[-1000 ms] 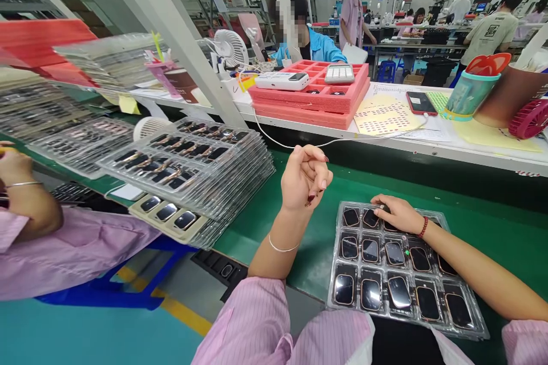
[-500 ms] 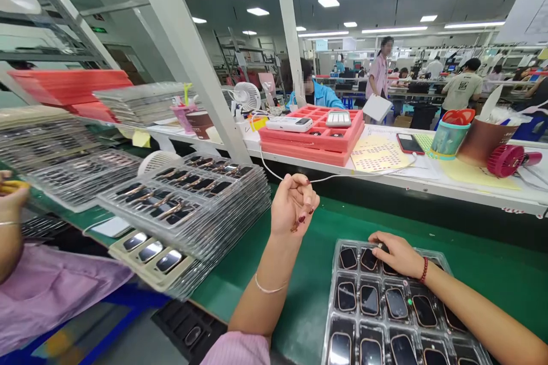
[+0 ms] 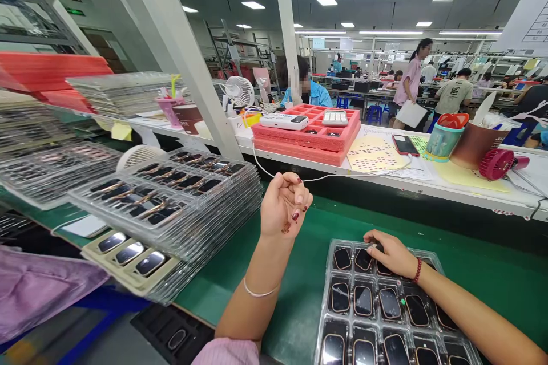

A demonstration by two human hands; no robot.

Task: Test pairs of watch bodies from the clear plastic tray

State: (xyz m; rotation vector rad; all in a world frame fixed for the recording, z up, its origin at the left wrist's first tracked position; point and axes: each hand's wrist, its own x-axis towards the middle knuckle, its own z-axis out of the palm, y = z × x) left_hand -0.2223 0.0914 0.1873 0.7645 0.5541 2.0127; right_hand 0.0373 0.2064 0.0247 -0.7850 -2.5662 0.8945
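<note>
My left hand (image 3: 286, 205) is raised palm up above the green bench (image 3: 295, 274), its fingers loosely curled and nothing visible in them. My right hand (image 3: 391, 254) rests on the top row of a clear plastic tray (image 3: 321, 296) that holds several dark watch-shaped screens with gold rims. Its thumb and fingers are bent over a pocket, and what lies under the fingertips is hidden. Left of my raised hand stands a tall stack of clear trays (image 3: 222, 211), the top one filled with similar screens.
On the shelf ahead are red foam trays (image 3: 299, 148), a phone (image 3: 405, 145), a green cup (image 3: 443, 140) and a magenta fan (image 3: 498, 163). A slanted white post (image 3: 192, 57) rises behind the tray stack. A person in blue (image 3: 317, 93) sits beyond the shelf.
The view has shifted slightly, moving both hands and the bench items a little left. A neighbouring person's hand at the left edge has left view. A standing person in the background has moved right.
</note>
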